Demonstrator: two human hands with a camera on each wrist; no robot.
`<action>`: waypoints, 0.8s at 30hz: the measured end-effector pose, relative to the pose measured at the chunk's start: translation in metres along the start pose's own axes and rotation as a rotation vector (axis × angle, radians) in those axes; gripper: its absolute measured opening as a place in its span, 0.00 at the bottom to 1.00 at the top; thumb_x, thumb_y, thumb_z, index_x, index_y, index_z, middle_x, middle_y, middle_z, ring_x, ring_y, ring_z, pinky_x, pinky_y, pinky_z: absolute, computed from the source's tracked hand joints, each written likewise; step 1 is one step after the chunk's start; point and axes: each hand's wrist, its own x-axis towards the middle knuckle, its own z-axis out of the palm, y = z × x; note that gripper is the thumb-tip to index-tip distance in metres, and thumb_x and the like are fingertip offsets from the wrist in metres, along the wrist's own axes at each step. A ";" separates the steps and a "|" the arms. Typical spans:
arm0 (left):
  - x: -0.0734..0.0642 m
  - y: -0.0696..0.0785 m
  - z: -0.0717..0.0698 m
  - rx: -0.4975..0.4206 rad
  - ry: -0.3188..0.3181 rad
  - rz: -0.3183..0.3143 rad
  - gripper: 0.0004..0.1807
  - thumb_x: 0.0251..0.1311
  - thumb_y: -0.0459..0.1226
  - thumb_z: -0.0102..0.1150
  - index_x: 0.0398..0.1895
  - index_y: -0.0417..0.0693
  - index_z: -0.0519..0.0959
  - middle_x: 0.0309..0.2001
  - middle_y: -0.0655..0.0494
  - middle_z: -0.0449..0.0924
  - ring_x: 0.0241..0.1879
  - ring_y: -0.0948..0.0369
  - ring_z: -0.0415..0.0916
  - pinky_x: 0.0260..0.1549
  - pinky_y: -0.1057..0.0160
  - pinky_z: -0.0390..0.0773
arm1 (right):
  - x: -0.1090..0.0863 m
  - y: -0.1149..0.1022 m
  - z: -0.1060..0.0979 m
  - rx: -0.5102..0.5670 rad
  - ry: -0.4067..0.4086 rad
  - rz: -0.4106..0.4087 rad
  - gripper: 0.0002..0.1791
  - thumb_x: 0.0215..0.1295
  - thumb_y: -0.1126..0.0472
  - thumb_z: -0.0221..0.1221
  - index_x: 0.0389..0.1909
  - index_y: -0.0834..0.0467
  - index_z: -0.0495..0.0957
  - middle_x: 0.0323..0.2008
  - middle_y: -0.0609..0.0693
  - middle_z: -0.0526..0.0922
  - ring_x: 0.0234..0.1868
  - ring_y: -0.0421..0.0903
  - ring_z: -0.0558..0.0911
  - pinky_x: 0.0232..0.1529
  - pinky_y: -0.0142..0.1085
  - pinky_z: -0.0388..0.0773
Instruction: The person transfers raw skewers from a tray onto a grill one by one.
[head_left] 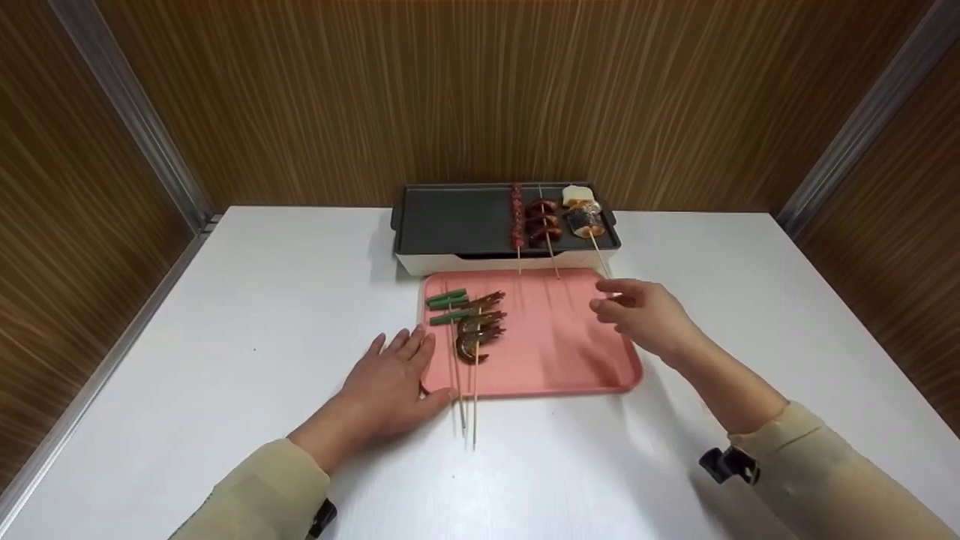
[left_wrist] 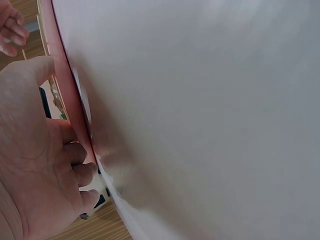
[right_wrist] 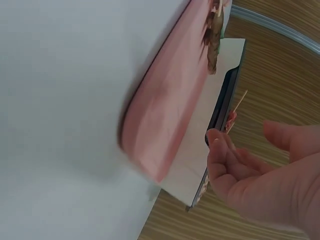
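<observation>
My left hand (head_left: pixel 390 382) rests at the left front corner of a pink tray (head_left: pixel 555 352), fingers straight and touching its edge. On the tray's left side lie a shrimp skewer (head_left: pixel 478 330) and a skewer of green vegetable pieces (head_left: pixel 448 304), their sticks reaching past the front edge. Above the tray's right side hovers my right hand (head_left: pixel 649 315), fingers loosely bent and thumb apart, with nothing held in the right wrist view. Its fingertips are near the stick end of a skewer with white and dark pieces (head_left: pixel 585 221) on the grill (head_left: pixel 457 221).
Behind the tray stands the dark-topped white grill. Also on it are a skewer of small red pieces (head_left: pixel 517 217) and one of glossy dark-red pieces (head_left: pixel 544 223). Wood-grain panels (head_left: pixel 480 90) enclose the white table (head_left: pixel 315 285) at the back and sides.
</observation>
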 end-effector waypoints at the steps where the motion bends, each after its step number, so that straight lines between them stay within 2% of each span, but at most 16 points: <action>1: 0.000 0.000 0.000 -0.002 0.000 0.001 0.50 0.74 0.66 0.46 0.83 0.36 0.59 0.83 0.40 0.55 0.82 0.42 0.51 0.79 0.38 0.48 | -0.002 0.003 -0.002 -0.042 0.007 -0.008 0.33 0.79 0.52 0.61 0.77 0.64 0.68 0.62 0.65 0.83 0.61 0.59 0.84 0.62 0.48 0.82; 6: -0.001 0.000 -0.001 -0.016 0.003 0.008 0.50 0.73 0.65 0.47 0.82 0.35 0.59 0.82 0.39 0.55 0.82 0.41 0.51 0.79 0.38 0.49 | -0.008 0.019 -0.007 -0.257 0.022 -0.055 0.36 0.76 0.49 0.63 0.76 0.65 0.69 0.63 0.67 0.82 0.63 0.62 0.82 0.61 0.54 0.81; 13: -0.003 -0.002 -0.003 -0.027 0.004 0.009 0.51 0.73 0.66 0.48 0.82 0.34 0.60 0.82 0.38 0.55 0.81 0.39 0.52 0.79 0.37 0.48 | -0.011 0.035 -0.005 -0.511 -0.108 -0.054 0.53 0.68 0.37 0.68 0.82 0.64 0.59 0.73 0.73 0.69 0.71 0.69 0.71 0.68 0.63 0.71; 18: -0.003 -0.001 -0.003 -0.038 0.007 0.012 0.51 0.73 0.65 0.49 0.81 0.33 0.61 0.82 0.37 0.56 0.81 0.39 0.52 0.79 0.37 0.48 | -0.014 0.047 -0.001 -0.622 -0.168 -0.126 0.58 0.66 0.31 0.67 0.83 0.63 0.57 0.80 0.74 0.53 0.76 0.77 0.61 0.72 0.68 0.64; 24: -0.002 0.001 -0.008 -0.037 0.012 0.012 0.50 0.72 0.64 0.51 0.80 0.33 0.62 0.82 0.37 0.57 0.81 0.39 0.52 0.79 0.37 0.48 | -0.015 0.062 -0.001 -0.682 -0.206 -0.170 0.60 0.66 0.28 0.64 0.83 0.64 0.55 0.82 0.73 0.47 0.77 0.75 0.58 0.72 0.66 0.64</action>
